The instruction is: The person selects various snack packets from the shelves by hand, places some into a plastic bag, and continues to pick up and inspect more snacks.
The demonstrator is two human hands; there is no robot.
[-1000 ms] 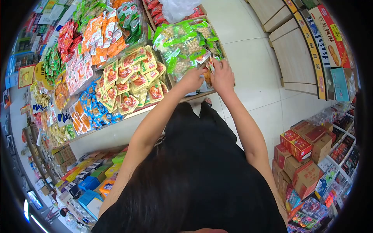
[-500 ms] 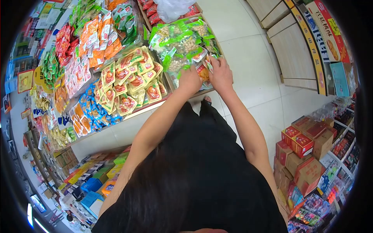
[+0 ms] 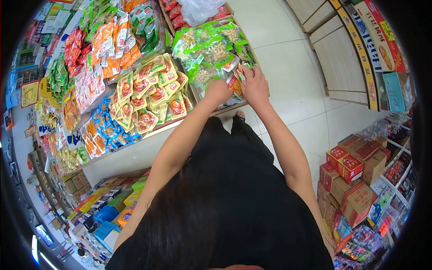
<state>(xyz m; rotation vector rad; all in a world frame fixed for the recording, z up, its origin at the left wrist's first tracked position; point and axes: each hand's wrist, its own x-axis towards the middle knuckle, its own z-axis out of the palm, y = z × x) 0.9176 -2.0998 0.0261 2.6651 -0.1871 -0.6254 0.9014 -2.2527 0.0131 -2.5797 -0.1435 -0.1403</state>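
Head view: a bright packet lies between two curled hands at the near end of a tray

Closest in, black clothing fills the lower middle, with a bare forearm reaching forward on either side. The left hand is bent into a loose fist beside the orange-and-red packet, its knuckles up and fingertips out of sight, so I cannot tell whether it grips anything. The right hand arches over from the other side, fingers bent inward against a pale-edged packet; whether they pinch it or only rest there is unclear.

The orange-and-red packet sits just inside the tray's near rim, to the right of the left hand and to the left of the right hand. The left hand looks slightly nearer to it. Its long axis seems to slant from far left to near right, though the hands cover too much of its outline to be sure.

Just beyond the hands, green-edged bags overlap in a heap, their glossy film blurring where one stops and another starts. Cream packets lie in the section to the left. Farther off, a see-through plastic bag partly hides red packets, cut off by the picture's top edge.
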